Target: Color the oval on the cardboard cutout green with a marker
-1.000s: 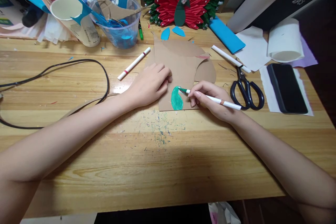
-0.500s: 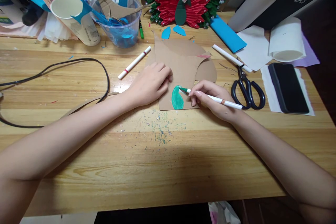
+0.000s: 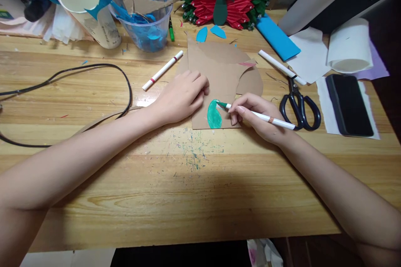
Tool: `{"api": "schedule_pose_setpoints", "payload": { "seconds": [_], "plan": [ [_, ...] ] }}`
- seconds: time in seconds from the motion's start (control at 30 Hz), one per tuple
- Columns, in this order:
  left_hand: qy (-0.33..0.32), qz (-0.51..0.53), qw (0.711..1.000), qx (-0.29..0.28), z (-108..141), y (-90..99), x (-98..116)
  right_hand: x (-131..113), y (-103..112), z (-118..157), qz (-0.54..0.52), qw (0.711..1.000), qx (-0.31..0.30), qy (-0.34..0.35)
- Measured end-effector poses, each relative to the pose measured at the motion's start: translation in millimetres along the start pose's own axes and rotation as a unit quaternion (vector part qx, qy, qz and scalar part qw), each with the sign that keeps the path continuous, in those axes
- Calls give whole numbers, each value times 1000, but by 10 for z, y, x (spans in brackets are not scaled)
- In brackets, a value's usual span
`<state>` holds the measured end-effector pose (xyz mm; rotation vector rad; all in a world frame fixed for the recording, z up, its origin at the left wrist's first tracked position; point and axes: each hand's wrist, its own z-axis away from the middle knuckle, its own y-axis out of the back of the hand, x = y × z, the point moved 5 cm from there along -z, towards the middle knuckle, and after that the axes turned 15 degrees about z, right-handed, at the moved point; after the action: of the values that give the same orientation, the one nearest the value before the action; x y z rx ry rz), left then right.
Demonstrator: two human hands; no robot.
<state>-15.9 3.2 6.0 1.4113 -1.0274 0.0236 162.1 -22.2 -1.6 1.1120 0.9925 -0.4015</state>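
Note:
A sheet of brown cardboard (image 3: 219,56) lies in front of me with a green curved shape (image 3: 214,116) coloured near its front edge. My right hand (image 3: 258,117) is closed round a white marker (image 3: 266,118), whose green brush tip touches or nearly touches the top of that shape. On the cardboard's left side rests my left hand (image 3: 184,94), its fingers curled down and pressing the sheet; the fingertips are partly hidden. A curved cut edge shows at the cardboard's right, with a small pink mark above it.
Black-handled scissors (image 3: 300,106) and a phone (image 3: 350,105) lie right of my right hand. Another white marker (image 3: 163,70) is at the left, near a black cable (image 3: 127,79). Behind stand a paper cup (image 3: 90,16), a plastic tub (image 3: 142,29) and a red paper peacock (image 3: 225,0).
The view has shifted slightly, so most things sit a little higher and further right. Both hands keep their places on the cardboard, and the marker tip stays near the green shape's top.

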Motion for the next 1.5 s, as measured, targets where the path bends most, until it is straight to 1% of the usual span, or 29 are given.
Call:
{"api": "schedule_pose_setpoints", "payload": {
  "seconds": [0.17,0.53,0.73,1.13,1.33,1.5],
  "plan": [
    [4,0,1000,4,5,-2,-5,-2,-1,1,-9,1000,3,2],
    [-3,-8,1000,10,3,2,-4,22,12,7,11,1000,13,10],
    [-22,-6,1000,21,10,2,-10,13,22,4,9,999,20,39],
    [-20,2,1000,23,-3,5,-7,37,6,-3,-17,999,21,45],
    [-27,14,999,26,-10,-1,-21,21,11,-2,-15,998,36,56],
    [-27,22,999,27,-12,-2,-21,21,13,8,-10,998,44,45]
  ]
}}
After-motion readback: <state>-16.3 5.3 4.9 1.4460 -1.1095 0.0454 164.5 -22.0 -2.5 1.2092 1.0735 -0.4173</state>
